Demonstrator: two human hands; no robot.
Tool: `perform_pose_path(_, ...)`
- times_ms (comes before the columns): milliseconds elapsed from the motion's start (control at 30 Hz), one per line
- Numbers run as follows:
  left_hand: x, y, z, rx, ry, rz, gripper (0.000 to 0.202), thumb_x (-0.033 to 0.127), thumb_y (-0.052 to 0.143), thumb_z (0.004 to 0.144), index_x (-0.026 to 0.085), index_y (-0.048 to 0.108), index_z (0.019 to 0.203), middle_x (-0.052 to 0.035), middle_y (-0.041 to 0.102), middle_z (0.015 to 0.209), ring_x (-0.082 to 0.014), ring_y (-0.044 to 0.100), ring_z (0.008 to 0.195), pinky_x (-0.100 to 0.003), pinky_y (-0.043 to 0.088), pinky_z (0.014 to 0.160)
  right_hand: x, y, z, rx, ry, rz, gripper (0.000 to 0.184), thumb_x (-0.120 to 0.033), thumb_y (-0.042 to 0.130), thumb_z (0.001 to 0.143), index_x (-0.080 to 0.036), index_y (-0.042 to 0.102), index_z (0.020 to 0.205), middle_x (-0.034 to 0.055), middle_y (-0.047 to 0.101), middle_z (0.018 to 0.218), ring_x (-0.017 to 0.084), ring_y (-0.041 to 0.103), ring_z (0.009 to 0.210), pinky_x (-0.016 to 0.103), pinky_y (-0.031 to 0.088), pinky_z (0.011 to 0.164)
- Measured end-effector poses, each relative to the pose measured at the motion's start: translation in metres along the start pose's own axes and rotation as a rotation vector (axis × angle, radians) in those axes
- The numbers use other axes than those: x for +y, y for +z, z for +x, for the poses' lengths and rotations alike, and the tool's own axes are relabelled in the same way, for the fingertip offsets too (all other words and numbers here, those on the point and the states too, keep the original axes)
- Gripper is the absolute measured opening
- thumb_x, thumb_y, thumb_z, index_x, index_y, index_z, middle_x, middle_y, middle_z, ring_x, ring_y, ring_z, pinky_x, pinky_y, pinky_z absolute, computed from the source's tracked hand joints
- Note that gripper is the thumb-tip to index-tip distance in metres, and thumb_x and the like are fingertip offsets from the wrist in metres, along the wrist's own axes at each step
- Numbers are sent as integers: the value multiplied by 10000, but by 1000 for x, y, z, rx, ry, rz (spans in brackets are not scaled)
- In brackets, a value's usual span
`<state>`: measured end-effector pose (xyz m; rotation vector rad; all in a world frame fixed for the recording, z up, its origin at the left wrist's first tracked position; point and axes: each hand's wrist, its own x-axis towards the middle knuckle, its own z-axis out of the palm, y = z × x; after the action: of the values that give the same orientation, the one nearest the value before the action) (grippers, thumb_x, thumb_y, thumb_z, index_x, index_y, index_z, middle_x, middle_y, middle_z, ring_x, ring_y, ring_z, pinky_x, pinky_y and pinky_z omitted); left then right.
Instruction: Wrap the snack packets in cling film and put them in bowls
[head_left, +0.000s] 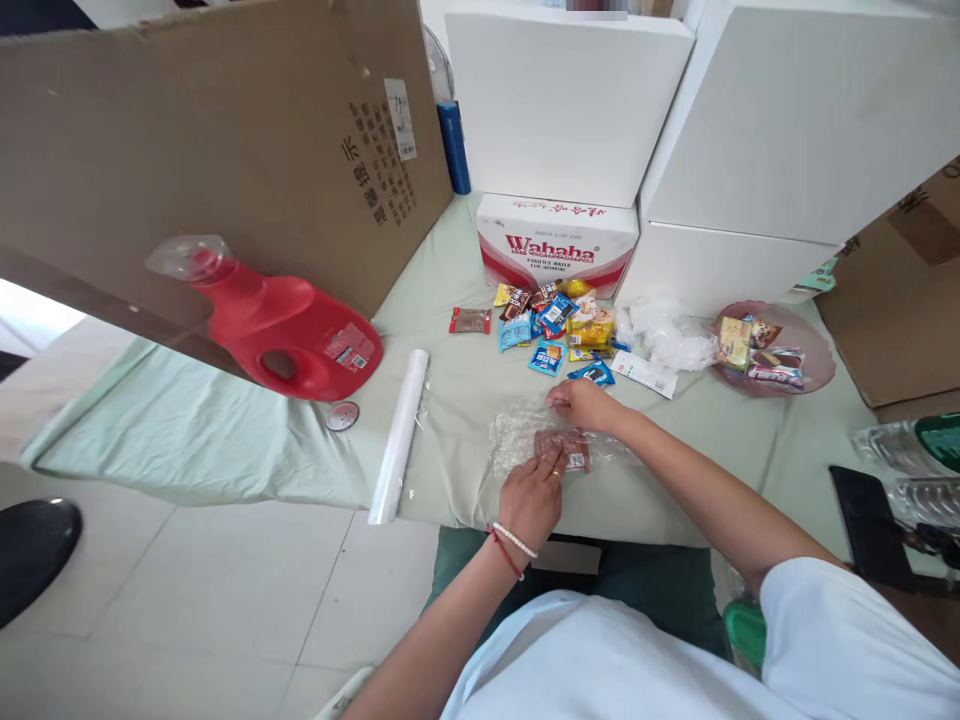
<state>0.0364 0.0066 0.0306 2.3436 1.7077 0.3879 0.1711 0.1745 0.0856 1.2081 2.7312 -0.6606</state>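
My left hand (531,492) presses down on a brown snack packet (566,447) that lies on a sheet of clear plastic wrap (517,432) on the pale green cloth. Its fingers are together over the packet's near edge. My right hand (581,403) rests on the far side of the wrap, fingers curled and pinching the film beside the packet. A white roll of plastic wrap (399,432) lies to the left of both hands.
Several small snack packets (555,325) lie in a pile beyond my hands, with crumpled plastic (667,335) and a pink bowl (817,350) of snacks to the right. A red jug (289,325) lies on its side at left. Cardboard (225,140) and white boxes (750,130) stand behind.
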Motion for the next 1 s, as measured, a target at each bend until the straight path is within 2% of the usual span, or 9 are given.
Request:
perform_pose_path(133, -2, 4, -5, 16, -78, -57, 497, 154, 446, 942, 211, 643, 1394, -127, 671, 1416, -248, 722, 978, -389, 568, 821, -13, 20, -49, 23, -117, -9, 364, -198, 541, 989, -268, 728, 1293, 80, 701, 1058, 199, 655, 881, 267, 465, 763)
perform_pose_path(267, -10, 7, -14, 31, -122, -291, 395, 142, 450, 912, 244, 766, 1127, -87, 788, 1069, -242, 736, 983, -401, 590, 866, -15, 68, -88, 65, -214, 83, 519, -142, 433, 1027, -321, 564, 1496, 77, 655, 1192, 218, 618, 1049, 318, 490, 919)
perform_pose_path(367, -27, 9, -25, 197, -146, -527, 414, 144, 411, 905, 277, 779, 1041, -47, 790, 1034, -207, 732, 1010, -410, 591, 929, -16, 91, -97, 114, -221, 131, 515, -138, 387, 1056, -328, 545, 1508, 70, 626, 1206, 221, 577, 1115, 348, 481, 982)
perform_pose_path(500, -61, 6, -24, 615, -598, -454, 417, 266, 330, 996, 212, 738, 1062, -90, 758, 1048, -215, 698, 1061, -417, 568, 975, -21, 94, -95, 151, -221, 122, 441, -154, 392, 1071, -298, 657, 1393, 98, 620, 1180, 244, 549, 1124, 394, 468, 1014)
perform_pose_path(600, -78, 1, -11, 577, -763, -230, 430, 378, 359, 1016, 166, 732, 1045, -170, 723, 1173, -297, 619, 1232, -518, 506, 1062, -25, 92, -94, 178, -254, 107, 447, -118, 407, 1057, -280, 678, 1373, 113, 619, 1222, 249, 543, 1148, 432, 457, 1060)
perform_pose_path(667, -76, 0, -5, 469, -725, -171, 369, 439, 488, 968, 171, 739, 942, -197, 687, 1278, -356, 549, 1331, -578, 462, 1102, -26, 91, -93, 211, -260, 102, 450, -114, 423, 1051, -289, 676, 1379, 110, 607, 1281, 247, 538, 1181, 457, 444, 1103)
perform_pose_path(733, -64, 2, -3, 424, -670, -187, 264, 424, 601, 895, 193, 715, 840, -180, 676, 1307, -358, 554, 1325, -558, 477, 1095, -27, 93, -93, 225, -256, 98, 436, -126, 448, 1045, -300, 685, 1366, 104, 603, 1303, 249, 539, 1187, 490, 428, 1137)
perform_pose_path(900, -10, 4, 3, 411, -477, -495, 92, 235, 562, 860, 222, 652, 871, -51, 729, 951, -184, 688, 850, -333, 597, 798, -31, 103, -94, 233, -199, 119, 383, -125, 490, 1011, -240, 718, 1296, 127, 626, 1230, 274, 528, 1197, 506, 468, 1102)
perform_pose_path(1000, 10, 8, 12, 330, -250, -521, 196, 203, 522, 909, 222, 700, 989, -60, 752, 1051, -197, 706, 990, -371, 598, 932, -25, 108, -104, 312, -231, 193, 407, -56, 503, 939, -197, 728, 1248, 145, 604, 1325, 284, 516, 1239, 490, 492, 1077)
